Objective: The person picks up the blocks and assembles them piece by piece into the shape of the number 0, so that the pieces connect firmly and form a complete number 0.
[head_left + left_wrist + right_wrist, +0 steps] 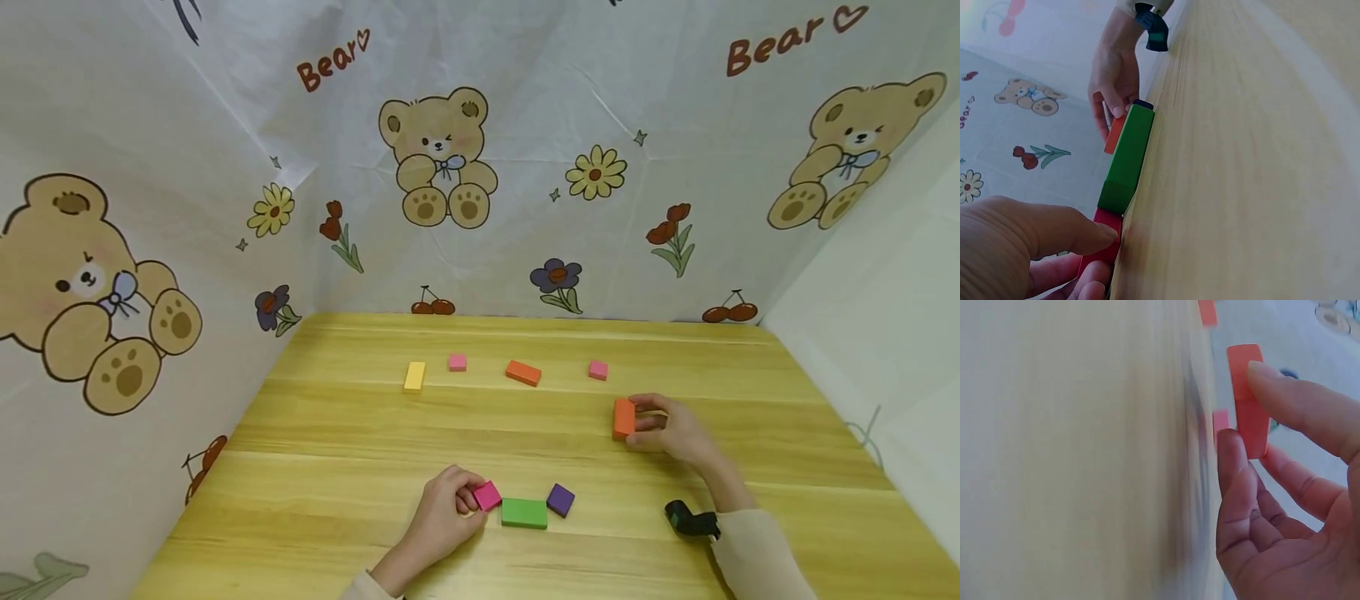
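My left hand (444, 518) pinches a magenta cube (487, 497) between thumb and fingers, low on the table at the front. Right beside that cube lies a green rectangular block (524, 513), and a purple cube (560, 500) sits at the green block's right end. Farther right, my right hand (670, 429) grips an orange rectangular block (624, 418) by its edges. In the right wrist view the thumb presses one face of this orange block (1251, 406), with fingertips against the other side.
Along the back lie a yellow block (415, 377), a pink cube (457, 362), another orange block (523, 372) and a second pink cube (597, 370). A black device (690, 521) is strapped at the right wrist. Bear-printed sheeting (517, 242) hangs behind the wooden table (337, 467).
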